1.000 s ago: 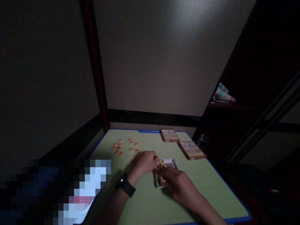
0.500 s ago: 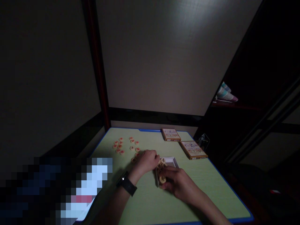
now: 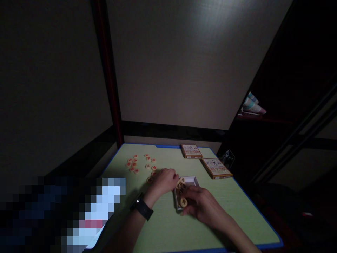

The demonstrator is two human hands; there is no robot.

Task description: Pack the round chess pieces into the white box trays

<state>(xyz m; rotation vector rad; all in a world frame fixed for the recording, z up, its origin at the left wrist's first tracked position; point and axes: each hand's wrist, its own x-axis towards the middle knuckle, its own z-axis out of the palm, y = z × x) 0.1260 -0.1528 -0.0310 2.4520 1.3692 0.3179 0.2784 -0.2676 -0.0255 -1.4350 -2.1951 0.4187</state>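
Observation:
A small white tray (image 3: pixel 194 180) lies on the green table (image 3: pixel 163 225) and holds several round wooden game pieces with dark marks (image 3: pixel 183 201). My left hand (image 3: pixel 164 182), with a black watch on the wrist, rests at the tray's left rim, fingers curled over pieces there. My right hand (image 3: pixel 202 205) lies on the tray's near right side, fingertips by the pieces inside. Whether either hand pinches a piece is hidden in the dim light. Loose round pieces with red marks (image 3: pixel 133 166) are scattered on the table to the far left.
Two flat orange-edged boxes (image 3: pixel 191 151) (image 3: pixel 216 168) lie at the table's far right. A clear plastic item (image 3: pixel 228 157) sits past the right edge. A dark red post (image 3: pixel 109 88) rises behind the table's far left corner. Folded cloths (image 3: pixel 252 104) lie on a dark shelf.
My right hand has shifted slightly along the tray's near side, uncovering one piece. My left hand has stayed at the tray's left rim.

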